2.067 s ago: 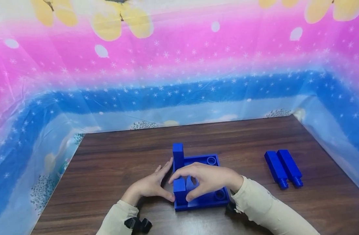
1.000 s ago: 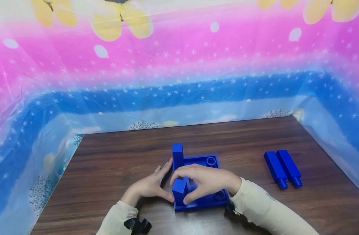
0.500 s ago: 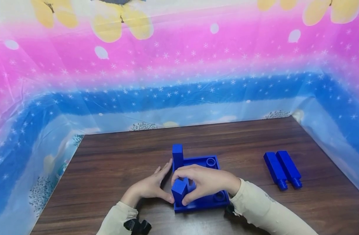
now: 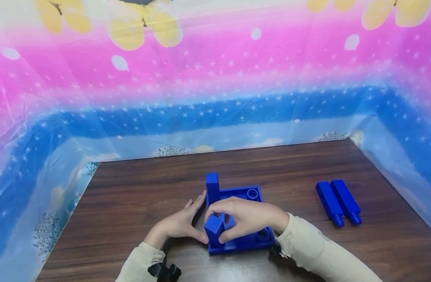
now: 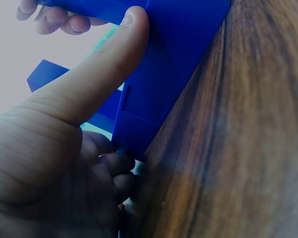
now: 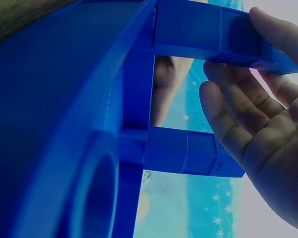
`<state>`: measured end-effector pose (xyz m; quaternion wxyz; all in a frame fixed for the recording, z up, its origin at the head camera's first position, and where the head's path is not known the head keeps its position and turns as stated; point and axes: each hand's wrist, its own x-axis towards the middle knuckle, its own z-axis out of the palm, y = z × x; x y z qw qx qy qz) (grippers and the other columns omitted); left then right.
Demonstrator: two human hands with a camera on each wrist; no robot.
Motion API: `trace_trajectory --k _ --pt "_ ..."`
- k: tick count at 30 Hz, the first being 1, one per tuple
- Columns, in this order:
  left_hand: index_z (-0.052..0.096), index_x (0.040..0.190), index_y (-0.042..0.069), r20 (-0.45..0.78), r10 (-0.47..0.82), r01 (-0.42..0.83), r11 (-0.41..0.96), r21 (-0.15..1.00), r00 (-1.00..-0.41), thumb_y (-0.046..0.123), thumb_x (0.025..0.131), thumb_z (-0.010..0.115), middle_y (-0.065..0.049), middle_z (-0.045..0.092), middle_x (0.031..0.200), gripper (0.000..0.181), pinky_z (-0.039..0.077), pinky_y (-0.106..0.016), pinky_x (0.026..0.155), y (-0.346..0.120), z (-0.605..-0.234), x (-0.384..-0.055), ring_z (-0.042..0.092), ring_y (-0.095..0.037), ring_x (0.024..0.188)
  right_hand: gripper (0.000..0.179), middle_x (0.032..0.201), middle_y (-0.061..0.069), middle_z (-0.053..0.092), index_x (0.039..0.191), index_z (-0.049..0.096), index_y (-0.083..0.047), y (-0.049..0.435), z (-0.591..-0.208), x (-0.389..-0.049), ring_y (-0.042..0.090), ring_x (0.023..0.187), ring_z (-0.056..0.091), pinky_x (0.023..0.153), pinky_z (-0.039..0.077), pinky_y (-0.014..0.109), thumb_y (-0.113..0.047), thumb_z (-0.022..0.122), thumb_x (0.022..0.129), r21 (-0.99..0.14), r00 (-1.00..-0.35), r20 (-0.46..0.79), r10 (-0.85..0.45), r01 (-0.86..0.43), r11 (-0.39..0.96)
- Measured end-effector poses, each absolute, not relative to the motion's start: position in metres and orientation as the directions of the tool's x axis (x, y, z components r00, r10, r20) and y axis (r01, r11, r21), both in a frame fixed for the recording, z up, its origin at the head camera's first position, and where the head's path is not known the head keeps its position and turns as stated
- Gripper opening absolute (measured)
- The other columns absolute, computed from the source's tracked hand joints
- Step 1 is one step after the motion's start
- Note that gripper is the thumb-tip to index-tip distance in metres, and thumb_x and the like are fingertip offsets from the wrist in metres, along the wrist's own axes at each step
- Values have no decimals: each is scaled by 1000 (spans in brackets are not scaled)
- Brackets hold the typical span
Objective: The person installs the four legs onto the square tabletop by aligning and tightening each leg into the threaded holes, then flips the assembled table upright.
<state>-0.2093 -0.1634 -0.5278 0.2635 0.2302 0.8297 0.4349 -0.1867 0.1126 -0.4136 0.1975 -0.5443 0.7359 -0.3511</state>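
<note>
A shallow blue square base (image 4: 241, 247) with raised rims and round corner sockets lies on the table. One square-sided blue leg (image 4: 212, 188) stands upright at its far left corner. At the near left corner stands a second blue leg (image 4: 214, 232), pinched near its top between the thumb and fingers of my right hand (image 4: 248, 216). My left hand (image 4: 180, 224) lies along the base's left side, fingers extended. Its thumb (image 5: 109, 69) presses the base's outer wall in the left wrist view. Where the pinched leg meets the base is partly hidden.
Two more blue legs (image 4: 338, 203) with threaded ends lie side by side at the table's right. Open sockets (image 4: 252, 194) show at the base's right corners. A printed cloth (image 4: 215, 78) surrounds the back and sides of the brown wooden table (image 4: 148, 184).
The pinched leg has turned about its upright axis; its top face now sits diagonal to the base. The right fingers shifted slightly with it. The left hand has stayed in place.
</note>
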Motion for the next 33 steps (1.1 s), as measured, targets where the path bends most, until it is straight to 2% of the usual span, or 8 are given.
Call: trace_trajectory --k 6,11,23,33 --pt "-2 170 33 -232 619 160 511 844 -750 58 69 95 -9 -4 177 142 -3 -76 120 -163 -525 -209 -20 -48 156 42 127 -4 68 132 62 -13 112 -415 -187 1 100 61 82 56 20 -21 82 95 -728 -337 97 -937 -666 164" --pt "-3 170 34 -243 614 153 520 840 -751 60 68 95 -4 -5 176 144 -3 -73 122 -164 -528 -210 -21 -43 157 41 126 -4 68 131 63 -14 112 -415 -187 0 96 61 80 56 20 -22 82 95 -719 -341 100 -935 -674 169" --pt "-4 170 33 -232 618 168 519 838 -751 60 69 94 -3 -5 176 144 -1 -73 122 -163 -526 -211 -20 -44 156 45 128 -3 68 131 64 -8 112 -411 -186 0 101 60 77 57 19 -24 84 94 -705 -352 103 -930 -686 181" --pt "-4 169 36 -244 612 158 526 835 -752 61 68 94 -2 -5 176 143 -1 -73 122 -163 -525 -209 -20 -44 157 45 126 -2 68 130 64 -6 110 -413 -185 0 95 59 76 56 19 -23 84 94 -704 -350 110 -930 -688 175"
